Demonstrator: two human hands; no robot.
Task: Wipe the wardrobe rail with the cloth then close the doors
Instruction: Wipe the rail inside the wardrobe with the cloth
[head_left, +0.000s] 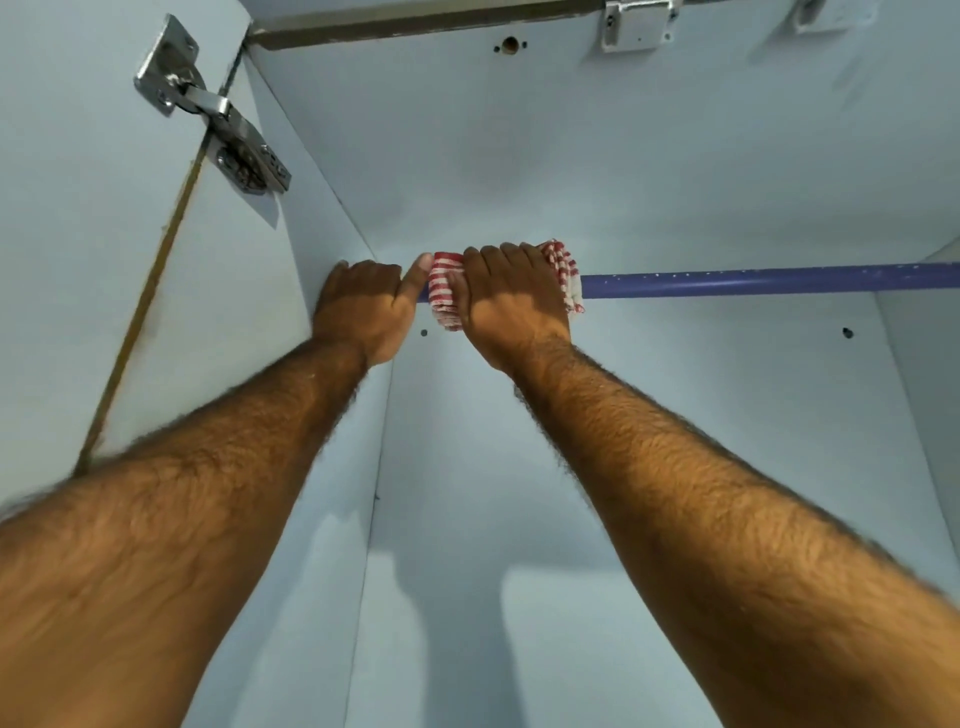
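Note:
A blue wardrobe rail (753, 280) runs across the pale blue cabinet from the left wall to the right edge. A red and white striped cloth (445, 291) is wrapped around the rail near its left end. My right hand (511, 306) is closed over the cloth and the rail. My left hand (363, 306) grips the rail's left end beside the cloth, thumb touching the cloth, fingers close to the left wall. The stretch of rail under both hands is hidden.
The open left door (78, 260) hangs on a metal hinge (218, 111) at the upper left. A white bracket (639, 23) sits on the wardrobe's top panel. Small holes (848, 332) dot the back panel. The right side wall (930, 364) closes the compartment.

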